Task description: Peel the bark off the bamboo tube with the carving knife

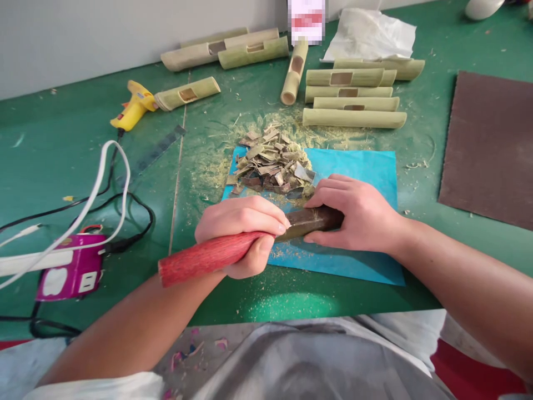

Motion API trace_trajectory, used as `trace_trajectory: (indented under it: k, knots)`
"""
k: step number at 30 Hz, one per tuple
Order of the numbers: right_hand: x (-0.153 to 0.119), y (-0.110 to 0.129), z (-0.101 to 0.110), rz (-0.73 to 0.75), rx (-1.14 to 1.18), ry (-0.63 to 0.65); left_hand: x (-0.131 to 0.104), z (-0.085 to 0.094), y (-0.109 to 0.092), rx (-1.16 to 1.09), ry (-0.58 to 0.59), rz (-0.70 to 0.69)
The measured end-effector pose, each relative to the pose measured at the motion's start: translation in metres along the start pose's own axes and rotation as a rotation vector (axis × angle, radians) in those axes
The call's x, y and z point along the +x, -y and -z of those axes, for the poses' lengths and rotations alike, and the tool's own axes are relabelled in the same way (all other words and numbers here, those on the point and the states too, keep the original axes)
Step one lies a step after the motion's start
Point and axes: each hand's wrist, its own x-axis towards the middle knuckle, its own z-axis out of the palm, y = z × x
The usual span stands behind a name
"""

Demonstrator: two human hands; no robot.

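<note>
Grey clothing (pixel 333 361) covers the person's lap, nearer the camera than both hands. Just past it, the left hand (pixel 245 236) is closed around a red handle (pixel 208 258), which sticks out leftward from the fist; its working end is hidden at the fingertips. Those fingertips meet a dark tube (pixel 302 220), which lies to the right of the left hand and runs into the right hand (pixel 353 214). That hand grasps the tube's right end, fingers over the far side, thumb on the near side.

Under both hands is a blue sheet (pixel 353 266). Just beyond the left hand, slightly to its right, chips (pixel 272 161) lie heaped with pale dust around them. Farther out, past the right hand, pale tubes (pixel 353 118) lie in rows, and a white bag (pixel 370 33) is behind them. Well to the right of the right hand is a brown board (pixel 489 150). Left of the left hand sits a purple power block (pixel 73 266) among cables; beyond it, a yellow glue gun (pixel 133 108).
</note>
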Motion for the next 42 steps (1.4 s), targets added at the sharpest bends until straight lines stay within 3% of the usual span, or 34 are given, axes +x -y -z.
trace_trajectory:
  k: [7,16,21,34,42]
  knots:
    - [0.0000,-0.0004,-0.0011,-0.001,0.003,-0.007,0.0004,0.0019,-0.0018,0.025,0.010,0.011]
    - [0.0004,0.0005,0.0002,-0.017,0.002,0.007,-0.0051,-0.0030,0.0023,-0.018,-0.115,0.021]
    - [0.0005,0.0005,0.0001,-0.027,0.006,0.017,0.0004,-0.0008,-0.0002,0.015,0.008,0.004]
    - [0.0001,0.0007,-0.0004,-0.026,0.004,0.016,-0.0002,0.0008,-0.0029,-0.009,-0.055,0.038]
    - [0.0004,0.0011,0.0000,-0.017,-0.002,0.029,0.0046,-0.0022,0.0024,-0.081,0.055,-0.021]
